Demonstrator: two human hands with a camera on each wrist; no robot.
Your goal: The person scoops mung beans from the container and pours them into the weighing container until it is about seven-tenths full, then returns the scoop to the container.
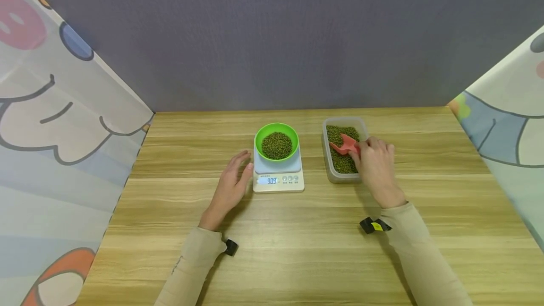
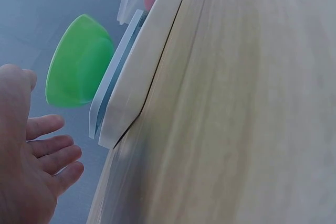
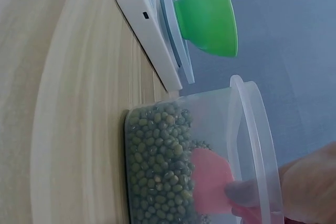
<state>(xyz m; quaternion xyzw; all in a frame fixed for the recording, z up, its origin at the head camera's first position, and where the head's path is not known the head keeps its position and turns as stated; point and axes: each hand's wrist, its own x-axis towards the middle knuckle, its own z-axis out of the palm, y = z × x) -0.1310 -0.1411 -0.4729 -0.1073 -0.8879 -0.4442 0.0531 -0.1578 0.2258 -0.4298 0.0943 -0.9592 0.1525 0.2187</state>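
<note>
My right hand (image 1: 376, 166) grips the handle of a pink scoop (image 1: 348, 143), whose head sits among the mung beans (image 3: 160, 169) in a clear plastic container (image 1: 345, 178). Through the container's wall, the right wrist view shows the scoop against the top of the beans. My left hand (image 1: 231, 185) is beside the left edge of a white kitchen scale (image 1: 278, 185), fingers relaxed and holding nothing. On the scale's platform stands a bright green bowl (image 2: 81, 64) with a heap of mung beans (image 1: 276, 146) in it. The scale's display (image 1: 268, 181) reads 90.9.
The wooden table (image 1: 293, 244) runs back to a dark grey wall panel (image 1: 272, 37). Cartoon-printed sheets (image 1: 51, 155) hang at both sides. The container stands to the right of the scale, with a gap between them.
</note>
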